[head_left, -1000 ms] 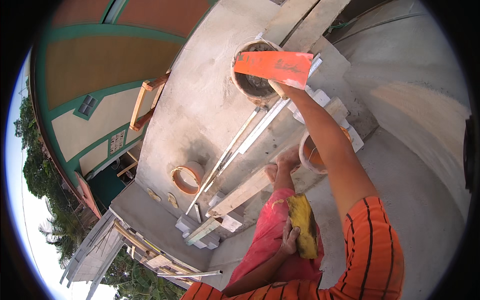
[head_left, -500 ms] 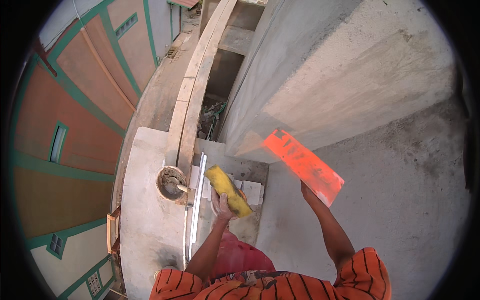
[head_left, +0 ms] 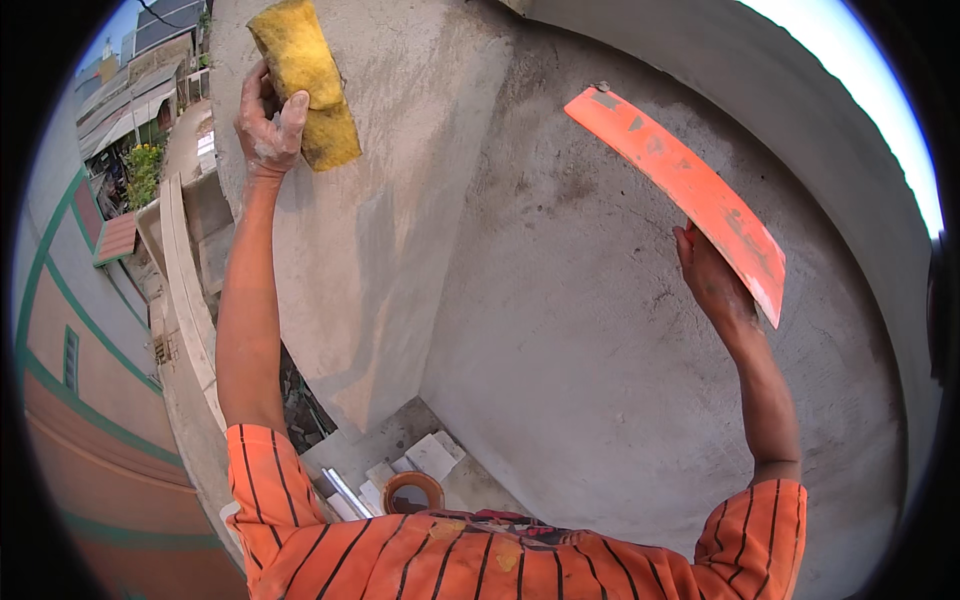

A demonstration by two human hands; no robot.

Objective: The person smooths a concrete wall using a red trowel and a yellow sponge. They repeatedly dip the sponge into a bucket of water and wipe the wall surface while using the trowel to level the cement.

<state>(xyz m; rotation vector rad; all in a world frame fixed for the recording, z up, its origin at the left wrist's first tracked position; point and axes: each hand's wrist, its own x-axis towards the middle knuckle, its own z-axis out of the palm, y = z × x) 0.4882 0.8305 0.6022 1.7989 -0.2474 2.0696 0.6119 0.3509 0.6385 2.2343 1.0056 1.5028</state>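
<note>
Raised at the upper left, my left hand [head_left: 270,125] grips a yellow sponge [head_left: 305,75], thumb across its face. The sponge is bent and dirty along its edges, and it is held up in front of the rough plastered wall; whether it touches the wall I cannot tell. On the right, my right hand [head_left: 718,275] is closed behind an orange plastering float [head_left: 690,185]. Its long flat face shows grey mortar smears, and a small lump of mortar sits at its upper end. The float's handle is hidden behind the blade.
Two plastered walls meet at a corner [head_left: 435,350] between my arms. Below stands an orange-brown bucket [head_left: 413,493] of liquid beside pale blocks [head_left: 432,457] and a metal straightedge [head_left: 347,492]. Long boards [head_left: 190,290] run along the left, past a painted building [head_left: 75,380].
My left hand has lifted the sponge from low in the middle to the upper left. The float has risen and moved right. The view has tilted up toward the walls.
</note>
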